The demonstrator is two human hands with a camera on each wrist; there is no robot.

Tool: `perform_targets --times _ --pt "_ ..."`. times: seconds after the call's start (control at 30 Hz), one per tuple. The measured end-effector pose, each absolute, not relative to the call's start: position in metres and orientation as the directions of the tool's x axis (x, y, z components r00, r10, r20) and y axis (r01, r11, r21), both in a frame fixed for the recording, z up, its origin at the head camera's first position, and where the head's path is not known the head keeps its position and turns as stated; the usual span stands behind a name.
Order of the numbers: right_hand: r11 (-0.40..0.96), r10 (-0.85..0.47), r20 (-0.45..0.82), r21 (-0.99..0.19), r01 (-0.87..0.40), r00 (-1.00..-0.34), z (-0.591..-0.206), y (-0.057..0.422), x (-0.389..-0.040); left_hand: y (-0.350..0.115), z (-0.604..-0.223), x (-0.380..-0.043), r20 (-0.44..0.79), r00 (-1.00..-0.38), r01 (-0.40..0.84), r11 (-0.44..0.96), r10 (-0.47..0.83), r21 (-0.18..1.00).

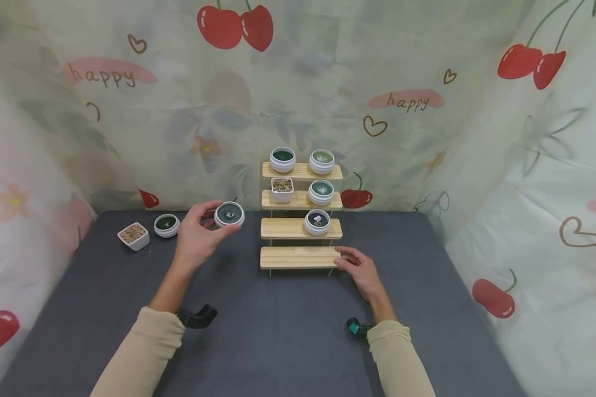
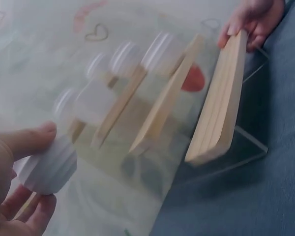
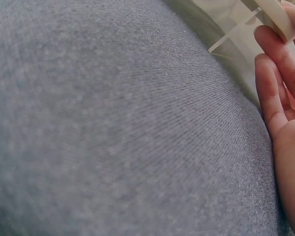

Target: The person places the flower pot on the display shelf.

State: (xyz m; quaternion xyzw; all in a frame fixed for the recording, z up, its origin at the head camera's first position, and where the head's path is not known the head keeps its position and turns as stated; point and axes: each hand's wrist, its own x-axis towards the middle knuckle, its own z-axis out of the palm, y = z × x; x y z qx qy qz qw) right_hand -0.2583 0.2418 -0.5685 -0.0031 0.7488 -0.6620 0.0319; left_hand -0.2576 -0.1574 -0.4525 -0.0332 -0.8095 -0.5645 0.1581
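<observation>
Left hand (image 1: 198,234): from my end I saw it partly closed, thumb and fingers pinching the held pot by its sides.
Held pot (image 1: 229,214): white, round and ribbed, it was raised above the surface (image 1: 278,336), left of the wooden rack (image 1: 280,227) and apart from it.
Good carry: I judged it needed a level wrist, fingers on the wall rather than the fill, and a path wide of the standing pots.
Right hand (image 1: 360,271): thumb over and fingers under, it held the right end of the lowest step (image 1: 293,258); I reckoned light steadying was best, as a tug could rock the rack.
Held fill: dark teal with a small pale patch; I could not tell what it was.
Third step: a round pot (image 1: 317,221) held dark fill topped with pale bits.
Second step: a square pot (image 1: 282,189) of brownish grains stood beside a green-filled pot (image 1: 320,192).
Top step: one dark-green pot (image 1: 282,159), one paler pot (image 1: 322,161).
Far left: a square tub (image 1: 133,236) of tan grains sat near a round tub (image 1: 166,225) of dark green.
</observation>
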Motion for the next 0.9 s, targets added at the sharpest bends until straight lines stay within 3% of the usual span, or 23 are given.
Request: perform_targets --times 0.4,0.9 --pt "0.125 -0.042 -0.049 -0.991 0.043 -0.998 -0.570 0.240 -0.260 -0.110 -0.459 -0.273 0.256 -0.966 0.235 0.288 -0.040 0.928" --pt "0.116 -0.034 -0.037 -0.993 0.033 -0.999 -0.572 0.243 -0.260 -0.069 -0.477 -0.287 0.250 -0.968 0.235 0.264 -0.023 0.935"
